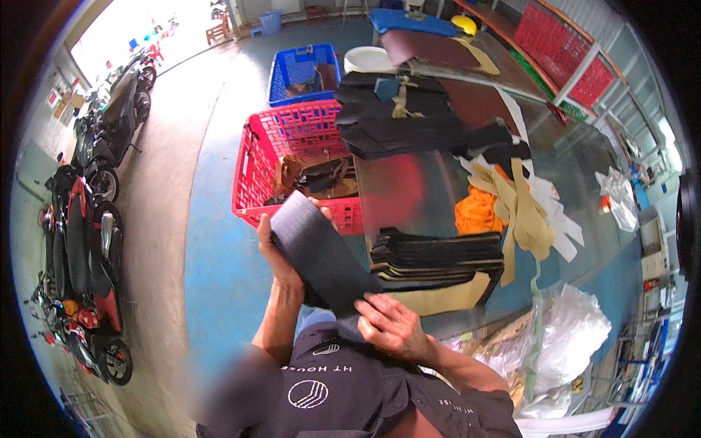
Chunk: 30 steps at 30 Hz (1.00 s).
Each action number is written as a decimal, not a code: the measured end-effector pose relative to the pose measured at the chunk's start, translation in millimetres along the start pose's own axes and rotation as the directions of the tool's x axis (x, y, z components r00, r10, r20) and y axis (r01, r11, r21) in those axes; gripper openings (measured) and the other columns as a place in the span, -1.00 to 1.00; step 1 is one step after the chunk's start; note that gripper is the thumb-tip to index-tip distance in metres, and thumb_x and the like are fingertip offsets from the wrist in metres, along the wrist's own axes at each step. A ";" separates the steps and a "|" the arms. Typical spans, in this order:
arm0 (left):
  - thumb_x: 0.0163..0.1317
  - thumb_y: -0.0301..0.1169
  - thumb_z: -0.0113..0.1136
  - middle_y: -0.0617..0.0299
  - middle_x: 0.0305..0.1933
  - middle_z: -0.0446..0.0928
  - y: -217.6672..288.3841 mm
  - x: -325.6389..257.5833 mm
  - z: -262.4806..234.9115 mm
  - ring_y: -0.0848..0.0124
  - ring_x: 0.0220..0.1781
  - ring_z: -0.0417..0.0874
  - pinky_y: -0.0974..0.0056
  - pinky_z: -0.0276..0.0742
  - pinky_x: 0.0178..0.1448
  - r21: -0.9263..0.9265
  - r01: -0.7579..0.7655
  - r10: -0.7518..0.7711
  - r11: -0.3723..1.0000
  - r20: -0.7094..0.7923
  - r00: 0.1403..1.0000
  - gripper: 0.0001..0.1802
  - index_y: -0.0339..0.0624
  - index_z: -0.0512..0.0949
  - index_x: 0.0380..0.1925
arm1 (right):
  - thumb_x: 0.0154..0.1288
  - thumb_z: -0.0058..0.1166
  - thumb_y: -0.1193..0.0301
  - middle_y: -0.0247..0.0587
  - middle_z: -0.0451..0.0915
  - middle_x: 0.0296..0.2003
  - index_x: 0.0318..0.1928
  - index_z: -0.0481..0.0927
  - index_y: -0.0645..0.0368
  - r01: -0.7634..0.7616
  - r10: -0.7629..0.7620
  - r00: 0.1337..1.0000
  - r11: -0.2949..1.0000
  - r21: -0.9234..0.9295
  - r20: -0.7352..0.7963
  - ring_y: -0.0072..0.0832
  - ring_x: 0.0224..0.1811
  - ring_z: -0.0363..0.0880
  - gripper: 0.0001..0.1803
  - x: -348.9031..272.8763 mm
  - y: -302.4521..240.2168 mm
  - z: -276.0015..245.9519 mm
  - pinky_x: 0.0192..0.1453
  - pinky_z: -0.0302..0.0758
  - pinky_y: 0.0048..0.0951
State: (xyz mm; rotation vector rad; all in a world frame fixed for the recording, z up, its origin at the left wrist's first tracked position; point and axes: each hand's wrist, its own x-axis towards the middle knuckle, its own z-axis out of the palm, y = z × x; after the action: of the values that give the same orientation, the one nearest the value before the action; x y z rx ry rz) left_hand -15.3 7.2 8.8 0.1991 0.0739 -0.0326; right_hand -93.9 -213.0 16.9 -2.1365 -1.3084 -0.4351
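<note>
Left grip (281, 255) clamped on dark sheet's (321, 259) far end, right grip (391, 325) pinching near end. Keep flat, square with black stack (438, 259) at three o'clock on counter (409, 190)

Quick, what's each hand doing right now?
Left hand: closed on the far end of the black sheet.
Right hand: closed on the near end of the same sheet.

A dark, ribbed rectangular sheet (321, 255) held tilted over the table edge.
</note>
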 end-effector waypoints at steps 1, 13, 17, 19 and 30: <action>0.18 0.26 0.01 -0.04 0.03 0.52 0.9 -2.3 2.9 0.10 0.01 0.58 0.00 0.50 0.16 -0.033 0.038 -0.037 0.999 0.039 0.999 -0.16 -0.32 0.35 0.12 | 0.08 0.09 0.42 -0.02 0.56 0.02 -0.23 0.45 0.15 -0.025 0.025 0.999 1.000 0.014 -0.019 -0.12 0.12 0.53 -0.78 -3.3 0.1 3.5 0.14 0.50 -0.13; 0.16 -0.04 0.16 0.01 0.13 0.30 9.8 -35.3 48.5 0.17 0.16 0.39 0.04 0.29 0.32 0.299 -0.002 -0.122 0.954 0.395 0.910 -0.19 -0.39 0.17 0.24 | 0.11 0.17 0.41 -0.11 0.53 0.07 0.00 0.51 0.15 -0.525 0.517 0.851 0.841 0.132 0.090 -0.16 0.03 0.58 -0.61 -91.2 -24.4 72.8 0.06 0.55 -0.20; 0.11 -0.07 0.22 0.07 0.10 0.25 6.5 -42.0 62.1 0.22 0.13 0.35 0.09 0.24 0.31 0.308 0.142 -0.262 0.941 0.394 0.881 -0.05 -0.44 0.03 0.33 | 0.20 0.14 0.37 -0.07 0.58 -0.01 0.02 0.51 0.13 -0.838 0.844 0.534 0.536 0.100 -0.046 -0.12 -0.04 0.61 -0.64 -157.6 -69.7 58.0 -0.05 0.57 -0.17; 0.11 -0.07 0.22 0.11 0.10 0.24 -0.8 -36.6 66.2 0.24 0.11 0.35 0.09 0.21 0.31 0.301 0.371 -0.478 0.878 0.550 0.685 -0.04 -0.42 0.02 0.34 | 0.21 0.14 0.33 -0.05 0.59 -0.04 0.02 0.52 0.11 -0.928 0.931 0.339 0.354 0.118 -0.134 -0.09 -0.06 0.61 -0.64 -174.0 -106.7 65.2 -0.09 0.57 -0.15; 0.10 0.19 0.10 0.08 0.03 0.29 -107.8 -125.8 51.8 0.22 0.06 0.35 0.07 0.22 0.23 0.425 0.843 -0.858 0.329 0.507 0.079 -0.03 -0.41 0.13 0.25 | 0.18 0.15 0.25 -0.11 0.58 -0.34 -0.24 0.50 0.10 -0.809 0.920 -0.235 -0.006 0.588 -0.315 -0.06 -0.22 0.58 -0.76 -136.4 -256.8 194.6 -0.26 0.44 -0.07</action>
State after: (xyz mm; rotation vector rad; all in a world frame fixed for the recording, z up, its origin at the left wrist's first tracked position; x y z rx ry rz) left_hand -141.4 -105.5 47.9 0.1238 -0.5872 -1.3711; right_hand -389.9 -96.1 -128.5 -1.8097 0.8445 -0.3169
